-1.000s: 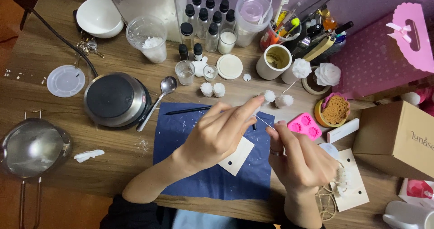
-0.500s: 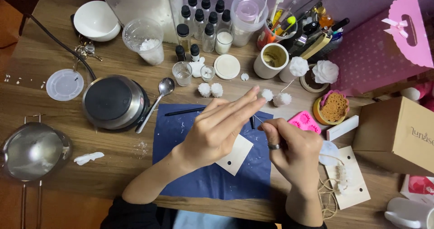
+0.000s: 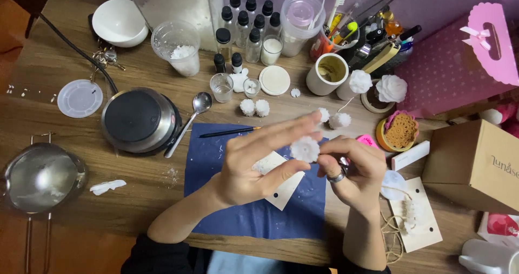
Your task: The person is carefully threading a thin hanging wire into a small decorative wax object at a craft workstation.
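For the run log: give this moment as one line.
left hand: open, thumb touching small white flower-shaped wax piece | right hand: pinching same piece | below: dark blue mat, wooden table

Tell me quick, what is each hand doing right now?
Left hand: fingers spread open, thumb touching the small white flower-shaped wax piece.
Right hand: closed, pinching the same wax piece from the other side.
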